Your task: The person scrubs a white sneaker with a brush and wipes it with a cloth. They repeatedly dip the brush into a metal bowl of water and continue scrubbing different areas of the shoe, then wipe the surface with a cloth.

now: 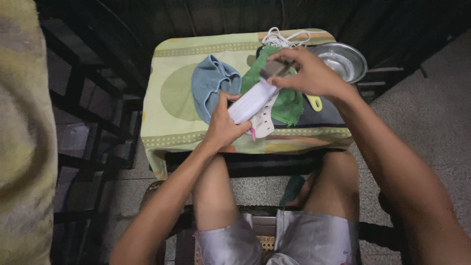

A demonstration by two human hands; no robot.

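Observation:
My left hand (223, 125) grips the heel end of a white shoe (255, 105), held sole up above a small table. My right hand (306, 73) holds the shoe's far end and presses a dark brush-like object (273, 70) against it; what the object is stays unclear. Under the shoe lie a green cloth (289, 105) and a blue cloth (211, 83). White laces (282, 38) lie at the table's far edge. A yellow handle (316, 103) pokes out below my right wrist.
The table carries a green and yellow patterned cover (171, 98). A metal bowl (343, 61) stands at its far right corner. My knees are under the near edge. A dark metal rack (83, 113) stands left, and a yellowish fabric (22, 137) fills the left edge.

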